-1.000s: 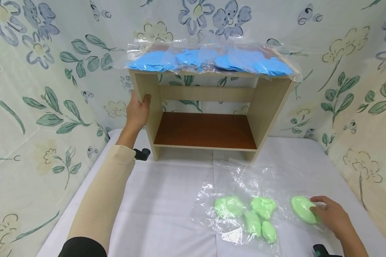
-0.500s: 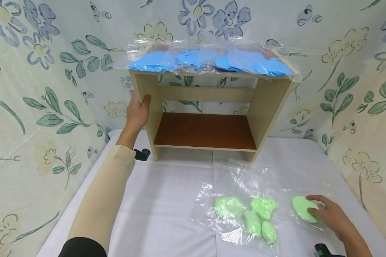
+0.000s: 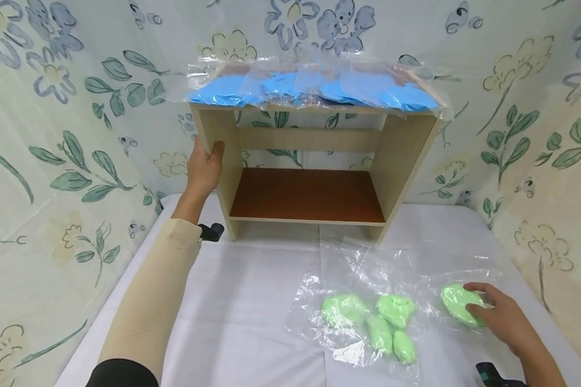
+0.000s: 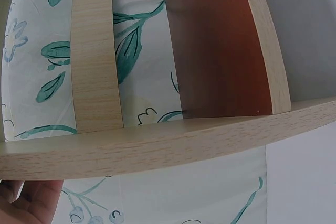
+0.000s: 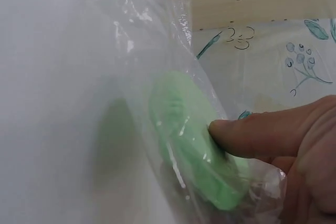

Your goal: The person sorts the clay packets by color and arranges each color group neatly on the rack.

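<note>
A small wooden shelf unit [image 3: 303, 138] with a red-brown lower board [image 3: 307, 196] stands at the back of the table. My left hand [image 3: 204, 166] grips its left side panel [image 4: 157, 153], thumb near the front edge; in the left wrist view only a few fingers [image 4: 39, 198] show below the panel. At the front right, my right hand [image 3: 505, 317] holds a light green soft-looking lump [image 3: 460, 303] in a clear plastic bag. The right wrist view shows the thumb [image 5: 231, 135] pressing on the bagged lump [image 5: 191, 140]; the other fingers are mostly hidden.
Several more green lumps [image 3: 380, 322] lie in clear bags on the white-covered table [image 3: 252, 312], left of my right hand. Clear bags with flat blue contents [image 3: 314, 91] lie across the shelf's top. Flower-patterned cloth [image 3: 542, 177] hangs behind and at both sides.
My right hand has shifted slightly away from me with the bagged green lump, which has tipped a little. My left hand keeps its grip on the shelf panel.
</note>
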### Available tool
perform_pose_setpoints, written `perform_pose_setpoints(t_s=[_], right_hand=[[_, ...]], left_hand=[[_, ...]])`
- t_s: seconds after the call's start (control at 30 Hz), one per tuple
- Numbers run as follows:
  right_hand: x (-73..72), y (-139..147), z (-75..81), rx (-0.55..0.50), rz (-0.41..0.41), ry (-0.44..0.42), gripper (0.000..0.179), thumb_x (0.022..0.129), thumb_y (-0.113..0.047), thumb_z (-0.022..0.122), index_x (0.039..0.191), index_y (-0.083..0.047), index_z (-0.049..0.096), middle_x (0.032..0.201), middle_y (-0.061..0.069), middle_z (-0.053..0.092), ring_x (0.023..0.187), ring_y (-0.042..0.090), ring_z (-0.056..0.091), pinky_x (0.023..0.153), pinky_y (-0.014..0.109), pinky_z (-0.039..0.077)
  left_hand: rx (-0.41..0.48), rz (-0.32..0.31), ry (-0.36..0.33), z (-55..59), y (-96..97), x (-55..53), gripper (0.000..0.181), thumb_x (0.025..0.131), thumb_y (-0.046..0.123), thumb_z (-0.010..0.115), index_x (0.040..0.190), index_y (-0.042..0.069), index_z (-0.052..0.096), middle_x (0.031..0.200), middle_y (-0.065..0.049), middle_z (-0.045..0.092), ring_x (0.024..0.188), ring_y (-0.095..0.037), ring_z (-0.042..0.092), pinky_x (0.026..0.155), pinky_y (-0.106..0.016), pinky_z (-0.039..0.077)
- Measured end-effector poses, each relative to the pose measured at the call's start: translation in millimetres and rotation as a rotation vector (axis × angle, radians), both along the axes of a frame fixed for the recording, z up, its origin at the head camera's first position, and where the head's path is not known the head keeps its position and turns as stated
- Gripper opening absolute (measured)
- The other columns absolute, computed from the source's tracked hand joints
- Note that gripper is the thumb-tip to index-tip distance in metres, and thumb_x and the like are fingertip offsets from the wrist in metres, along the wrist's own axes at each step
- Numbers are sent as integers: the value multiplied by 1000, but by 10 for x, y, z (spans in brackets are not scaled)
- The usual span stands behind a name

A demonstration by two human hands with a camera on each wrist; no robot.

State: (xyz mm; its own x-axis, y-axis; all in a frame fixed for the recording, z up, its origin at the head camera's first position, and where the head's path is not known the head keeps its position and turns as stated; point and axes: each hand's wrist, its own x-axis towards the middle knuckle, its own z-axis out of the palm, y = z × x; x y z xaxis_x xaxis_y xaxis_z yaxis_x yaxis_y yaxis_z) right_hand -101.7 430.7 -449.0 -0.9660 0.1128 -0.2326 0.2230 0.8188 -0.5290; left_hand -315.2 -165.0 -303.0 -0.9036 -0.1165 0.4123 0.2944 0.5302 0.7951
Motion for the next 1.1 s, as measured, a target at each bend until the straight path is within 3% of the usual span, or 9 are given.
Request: perform_pose_setpoints(t_s=[0.27, 0.53, 0.6, 0.67, 0.83, 0.97, 1.1], right_hand=[[19, -231, 207, 66, 82, 202, 51, 96, -21, 63, 139, 0, 46, 145, 38, 41, 124, 63, 39, 88, 71, 41], [-72, -637, 437, 81, 138, 289, 47, 92, -13, 66, 135, -4, 51, 141, 33, 50, 124, 57, 46, 86, 69, 45], [-99, -757, 476, 84, 166, 322, 46, 90, -10, 67, 134, -5, 53, 138, 31, 53, 120, 53, 51, 84, 65, 49], [-122, -874, 521, 94, 192, 353, 45, 89, -7, 68, 132, -7, 55, 135, 28, 58, 105, 42, 60, 77, 50, 54], [-179, -1133, 658, 88, 279, 422, 43, 89, -7, 70, 130, -12, 58, 127, 21, 65, 86, 12, 55, 63, 24, 46], [-238, -1345, 757, 63, 382, 528, 44, 85, -2, 72, 126, -13, 62, 120, 12, 70, 82, 2, 53, 66, 23, 48], [-290, -1537, 827, 52, 468, 590, 46, 83, 2, 74, 125, -13, 63, 120, 6, 71, 91, 9, 61, 74, 27, 54]], left_hand=[[4, 1, -10, 59, -3, 5, 57, 103, 48, 35, 154, 24, 22, 152, -9, 44, 140, -33, 47, 110, -58, 43], [9, 5, -24, 65, -16, 7, 58, 103, 49, 34, 154, 24, 22, 154, -9, 43, 141, -33, 45, 111, -58, 42], [10, 9, -30, 59, -18, 8, 58, 103, 49, 35, 154, 24, 22, 153, -9, 44, 140, -33, 46, 111, -59, 42], [13, 8, -29, 46, -14, 9, 58, 103, 48, 36, 154, 23, 22, 152, -10, 44, 140, -34, 46, 111, -59, 42], [12, 5, -18, 22, 8, 22, 57, 104, 45, 38, 154, 21, 24, 151, -12, 47, 137, -36, 49, 108, -60, 44], [9, 15, -18, 17, 2, 18, 57, 104, 44, 38, 153, 19, 25, 149, -13, 48, 136, -37, 50, 107, -60, 45], [13, 16, -23, 9, 4, 7, 57, 104, 44, 39, 153, 19, 25, 149, -14, 48, 135, -37, 50, 107, -60, 44]])
